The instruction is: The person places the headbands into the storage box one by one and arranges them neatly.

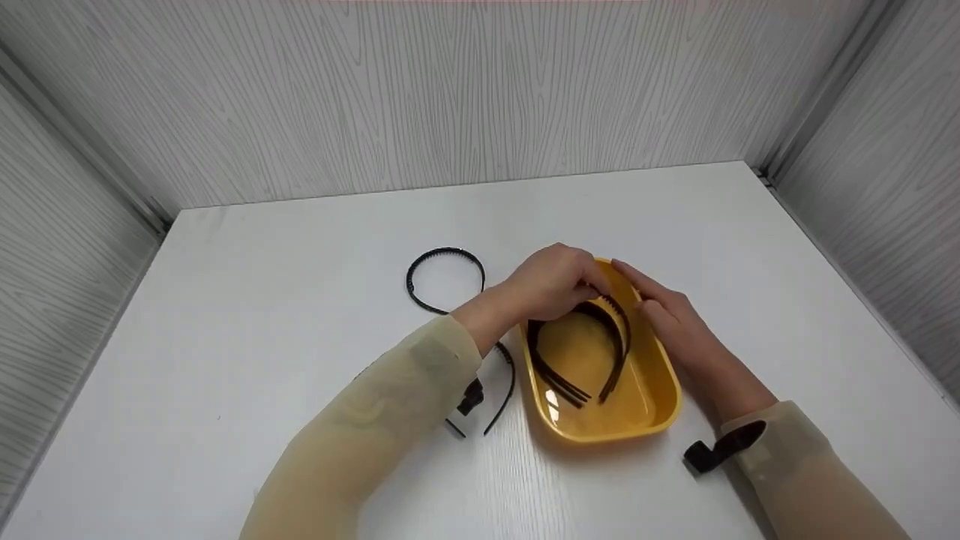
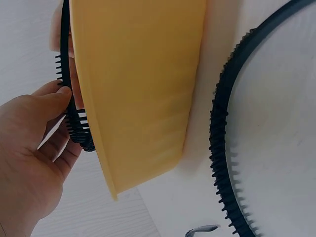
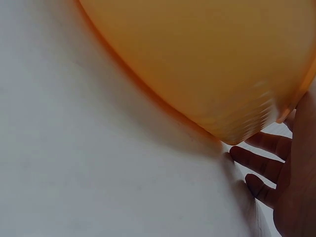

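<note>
My left hand (image 1: 555,281) reaches over the far end of a yellow plastic basin (image 1: 664,390). Between thumb and fingers it pinches a black toothed headband (image 2: 74,118), its teeth showing beside the rim in the left wrist view. Several black headbands (image 1: 555,379) lie inside the basin, partly overlapping, so their number is hard to tell. On the basin's right side, my right hand (image 1: 671,319) rests against the rim and outer wall. Its fingers are extended and spread apart in the right wrist view.
Left of the basin, a black headband (image 1: 411,274) lies on the white table (image 1: 300,300). Nearer, another headband (image 1: 512,375) is partly hidden by my left forearm. Wood-grain panels (image 1: 450,97) enclose the table at the back and sides.
</note>
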### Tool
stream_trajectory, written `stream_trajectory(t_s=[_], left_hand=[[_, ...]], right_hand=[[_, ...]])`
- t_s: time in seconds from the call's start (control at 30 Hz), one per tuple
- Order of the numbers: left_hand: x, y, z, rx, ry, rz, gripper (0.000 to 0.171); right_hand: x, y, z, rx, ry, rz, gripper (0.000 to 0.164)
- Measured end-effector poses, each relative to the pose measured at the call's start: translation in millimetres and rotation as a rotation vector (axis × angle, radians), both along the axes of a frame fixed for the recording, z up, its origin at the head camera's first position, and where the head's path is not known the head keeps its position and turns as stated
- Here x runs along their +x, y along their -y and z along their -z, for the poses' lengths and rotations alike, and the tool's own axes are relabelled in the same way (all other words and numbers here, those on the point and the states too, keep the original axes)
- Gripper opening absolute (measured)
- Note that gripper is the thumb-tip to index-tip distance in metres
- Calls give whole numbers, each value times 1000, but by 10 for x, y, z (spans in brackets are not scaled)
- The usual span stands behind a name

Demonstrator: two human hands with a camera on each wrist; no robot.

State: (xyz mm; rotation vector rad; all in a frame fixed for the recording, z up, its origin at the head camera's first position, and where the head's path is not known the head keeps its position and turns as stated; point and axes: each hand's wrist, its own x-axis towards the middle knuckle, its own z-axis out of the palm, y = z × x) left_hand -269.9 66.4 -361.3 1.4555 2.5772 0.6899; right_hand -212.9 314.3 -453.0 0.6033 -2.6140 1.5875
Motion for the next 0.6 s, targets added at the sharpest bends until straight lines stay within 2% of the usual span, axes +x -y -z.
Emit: stream_trajectory(t_s=[0.33,0.6], left_hand=[[-20,-46,87,5,-26,13,21],[-20,-61,156,-33,-11,9,20]], right_hand=[[13,-5,-19,-1,23,8,65],[-4,5,-5,-29,37,7,66]])
